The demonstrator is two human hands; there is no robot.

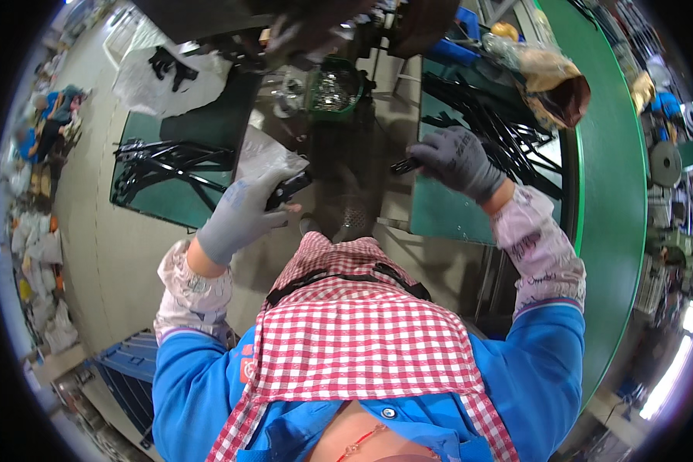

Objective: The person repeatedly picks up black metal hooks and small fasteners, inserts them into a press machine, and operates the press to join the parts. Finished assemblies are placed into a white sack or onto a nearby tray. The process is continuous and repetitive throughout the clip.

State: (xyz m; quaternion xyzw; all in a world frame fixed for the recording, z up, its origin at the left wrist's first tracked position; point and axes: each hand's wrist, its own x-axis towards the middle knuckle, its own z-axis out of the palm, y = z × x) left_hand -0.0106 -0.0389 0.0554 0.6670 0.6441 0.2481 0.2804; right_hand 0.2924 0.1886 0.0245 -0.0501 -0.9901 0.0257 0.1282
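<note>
My left hand (242,215), in a grey glove, is closed around a short black part (290,189) with a blocky end. My right hand (462,163), gloved in darker grey, grips one end of a slim black piece (404,165) that points left. Its fingers are curled over the near edge of the right table. To the left lies a pile of long black metal frame parts (169,162) on a green tabletop (158,131). Another heap of long black bars (508,135) rests beyond my right hand. Between the tables, a green bowl (335,112) holds small shiny metal pieces.
Dark machinery (308,31) overhangs the far middle. A crumpled clear plastic bag (266,158) hangs by the left table's edge. A white sack (169,85) lies far left, a brown bag (558,85) far right. A long green bench (612,231) runs along the right.
</note>
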